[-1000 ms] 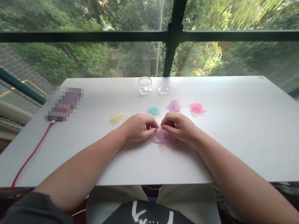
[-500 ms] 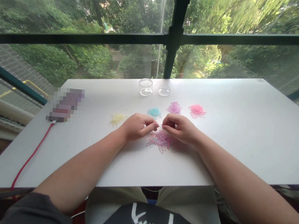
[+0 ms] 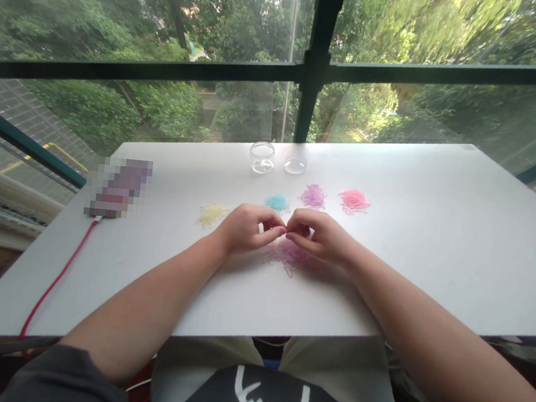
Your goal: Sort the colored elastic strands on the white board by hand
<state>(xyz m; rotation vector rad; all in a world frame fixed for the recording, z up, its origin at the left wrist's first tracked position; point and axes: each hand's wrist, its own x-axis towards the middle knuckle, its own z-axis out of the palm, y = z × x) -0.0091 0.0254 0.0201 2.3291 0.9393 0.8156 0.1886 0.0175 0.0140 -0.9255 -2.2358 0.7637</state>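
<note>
My left hand (image 3: 252,228) is closed in a pinch, thumb against forefinger. My right hand (image 3: 319,234) pinches the same way, and the two sets of fingertips meet. Whatever lies between them is too small to make out. Just below the fingertips is a mixed heap of small rubber bands (image 3: 288,263), pink, purple and bluish, partly covered by my hands. Beyond my hands lie a blue pile of rubber bands (image 3: 277,201), a purple pile (image 3: 313,195) and a pink pile (image 3: 354,201). A pale yellow pile (image 3: 210,214) sits left of my left hand.
A clear round jar (image 3: 262,159) and a clear shallow lid (image 3: 295,164) stand near the far edge of the white table (image 3: 434,242). To the left lies a blurred-out device (image 3: 120,190) with a red cable (image 3: 59,279). Windows border the far side.
My fingertips have come together from slightly apart, where a tiny pale thing showed between them. The piles and containers have stayed in place.
</note>
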